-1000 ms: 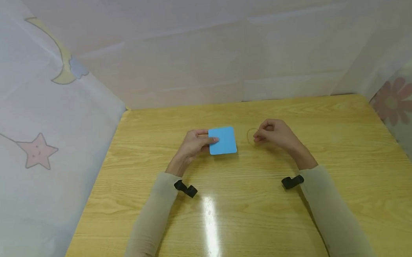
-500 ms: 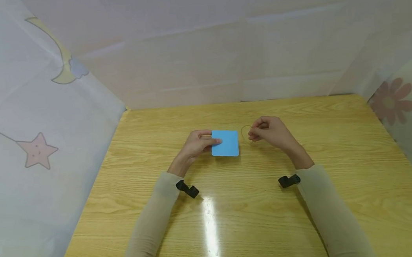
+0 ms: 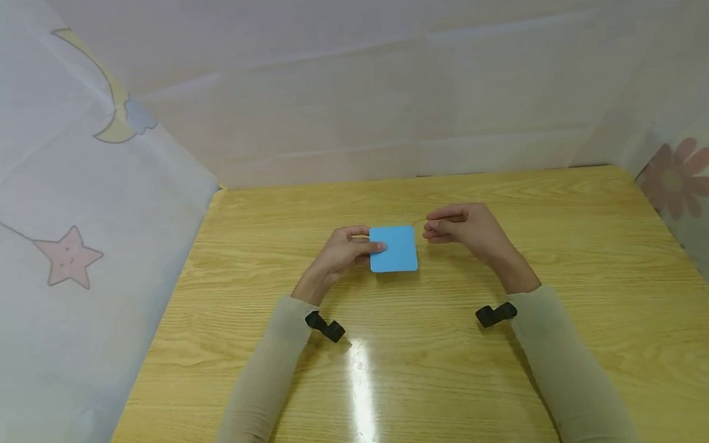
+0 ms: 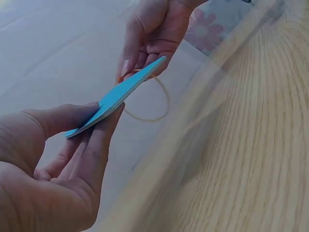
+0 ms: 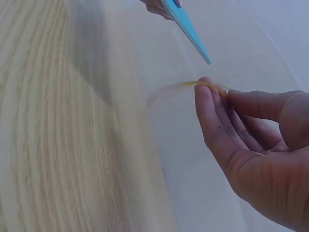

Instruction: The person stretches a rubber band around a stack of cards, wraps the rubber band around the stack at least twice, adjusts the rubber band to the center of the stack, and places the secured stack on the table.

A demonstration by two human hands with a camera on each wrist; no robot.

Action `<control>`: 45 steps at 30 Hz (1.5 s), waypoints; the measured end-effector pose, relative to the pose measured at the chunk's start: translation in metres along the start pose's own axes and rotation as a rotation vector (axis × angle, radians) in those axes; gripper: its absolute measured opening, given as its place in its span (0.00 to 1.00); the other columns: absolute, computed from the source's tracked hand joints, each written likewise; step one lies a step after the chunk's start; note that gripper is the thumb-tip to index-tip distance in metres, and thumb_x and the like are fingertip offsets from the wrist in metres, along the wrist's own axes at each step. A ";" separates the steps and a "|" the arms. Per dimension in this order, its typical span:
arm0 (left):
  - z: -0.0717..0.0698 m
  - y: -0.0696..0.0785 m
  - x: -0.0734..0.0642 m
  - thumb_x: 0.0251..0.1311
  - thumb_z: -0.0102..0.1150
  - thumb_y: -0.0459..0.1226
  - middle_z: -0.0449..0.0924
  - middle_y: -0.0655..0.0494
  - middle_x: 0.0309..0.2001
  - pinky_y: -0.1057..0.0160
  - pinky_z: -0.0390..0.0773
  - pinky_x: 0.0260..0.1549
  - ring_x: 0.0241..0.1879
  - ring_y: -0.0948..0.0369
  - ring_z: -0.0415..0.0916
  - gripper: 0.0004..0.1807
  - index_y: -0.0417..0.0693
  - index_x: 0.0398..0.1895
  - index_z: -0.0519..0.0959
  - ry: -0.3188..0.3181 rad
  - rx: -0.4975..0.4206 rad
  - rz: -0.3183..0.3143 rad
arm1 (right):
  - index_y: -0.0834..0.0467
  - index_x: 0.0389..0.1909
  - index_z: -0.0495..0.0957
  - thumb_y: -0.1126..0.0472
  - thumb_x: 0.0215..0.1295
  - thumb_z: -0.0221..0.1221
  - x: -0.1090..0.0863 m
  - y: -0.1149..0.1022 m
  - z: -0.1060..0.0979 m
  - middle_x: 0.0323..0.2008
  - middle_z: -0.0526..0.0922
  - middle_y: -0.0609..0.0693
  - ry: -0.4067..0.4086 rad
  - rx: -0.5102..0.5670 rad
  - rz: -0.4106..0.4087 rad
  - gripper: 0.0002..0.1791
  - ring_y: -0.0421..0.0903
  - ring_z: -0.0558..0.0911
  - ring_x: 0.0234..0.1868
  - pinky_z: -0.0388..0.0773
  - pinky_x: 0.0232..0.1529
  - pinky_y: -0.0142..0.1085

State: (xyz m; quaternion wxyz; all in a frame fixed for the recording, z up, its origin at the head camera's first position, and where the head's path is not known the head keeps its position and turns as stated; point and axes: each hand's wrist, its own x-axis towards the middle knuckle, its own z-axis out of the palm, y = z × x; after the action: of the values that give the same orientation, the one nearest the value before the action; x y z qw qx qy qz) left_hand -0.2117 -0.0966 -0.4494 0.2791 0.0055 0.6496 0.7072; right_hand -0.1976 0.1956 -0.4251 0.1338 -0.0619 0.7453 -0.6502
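A square blue card stack with rounded corners [image 3: 398, 254] is held above the table, its layered edge showing in both wrist views. My left hand [image 3: 343, 249] grips its left side, thumb on the blue face and fingers behind. To the right, my right hand [image 3: 474, 233] pinches a thin yellow-orange rubber band [image 5: 212, 85] between thumb and fingertips. In the left wrist view the loop of the band hangs slack beside the far edge of the blue stack [image 4: 126, 91], partly hidden behind it.
Both hands are over a light wooden table [image 3: 423, 353]. Pale printed cloth [image 3: 336, 121] stands behind the table and along its sides. A small black camera mount sits on each sleeved wrist.
My left hand has carried the blue stack slightly right and down. My right hand has come left with the rubber band, so the gap between them is smaller, and its fingers have spread somewhat.
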 end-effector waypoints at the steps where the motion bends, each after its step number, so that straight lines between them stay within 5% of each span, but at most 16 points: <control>1: 0.001 0.000 0.000 0.67 0.67 0.27 0.89 0.55 0.36 0.65 0.89 0.42 0.35 0.63 0.89 0.22 0.40 0.63 0.75 -0.001 0.001 -0.003 | 0.75 0.64 0.75 0.64 0.78 0.59 0.000 -0.001 0.000 0.50 0.90 0.61 0.004 0.015 -0.004 0.22 0.46 0.93 0.46 0.87 0.57 0.48; 7: 0.004 -0.001 0.003 0.67 0.67 0.27 0.89 0.53 0.38 0.63 0.90 0.44 0.36 0.62 0.90 0.15 0.35 0.56 0.80 -0.028 -0.002 0.002 | 0.78 0.62 0.75 0.67 0.77 0.59 0.000 -0.003 0.002 0.46 0.91 0.58 -0.003 0.054 -0.035 0.21 0.44 0.93 0.43 0.89 0.53 0.46; 16: 0.008 -0.002 0.006 0.66 0.69 0.28 0.89 0.39 0.52 0.52 0.88 0.56 0.41 0.59 0.91 0.21 0.36 0.62 0.81 0.027 0.006 -0.007 | 0.76 0.63 0.76 0.65 0.77 0.60 -0.001 -0.004 0.004 0.47 0.91 0.53 -0.039 0.022 -0.042 0.21 0.42 0.92 0.45 0.88 0.55 0.46; 28: 0.010 -0.002 0.007 0.66 0.68 0.27 0.87 0.36 0.55 0.56 0.90 0.52 0.42 0.58 0.91 0.22 0.34 0.63 0.79 0.051 -0.024 0.012 | 0.67 0.58 0.82 0.62 0.76 0.62 -0.005 -0.009 0.011 0.52 0.90 0.61 -0.110 -0.091 -0.008 0.16 0.54 0.92 0.49 0.86 0.59 0.52; 36: 0.010 -0.003 0.009 0.66 0.69 0.28 0.85 0.35 0.58 0.56 0.88 0.54 0.45 0.58 0.91 0.27 0.35 0.67 0.75 0.073 -0.043 0.006 | 0.71 0.58 0.81 0.67 0.77 0.60 -0.005 -0.010 0.014 0.51 0.88 0.69 -0.160 -0.067 -0.039 0.16 0.46 0.93 0.44 0.88 0.55 0.51; 45: 0.013 -0.005 0.010 0.67 0.68 0.28 0.88 0.40 0.51 0.60 0.90 0.49 0.42 0.59 0.90 0.20 0.34 0.60 0.80 0.046 -0.046 0.023 | 0.69 0.58 0.81 0.64 0.78 0.60 -0.003 -0.010 0.014 0.53 0.87 0.68 -0.129 -0.124 -0.031 0.15 0.45 0.92 0.44 0.87 0.58 0.54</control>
State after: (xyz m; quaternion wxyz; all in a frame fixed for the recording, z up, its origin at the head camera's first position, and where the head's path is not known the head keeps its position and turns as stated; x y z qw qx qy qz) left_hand -0.2136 -0.0806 -0.4558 0.2561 -0.0100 0.6392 0.7251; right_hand -0.1917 0.1813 -0.4168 0.1675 -0.1234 0.7729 -0.5994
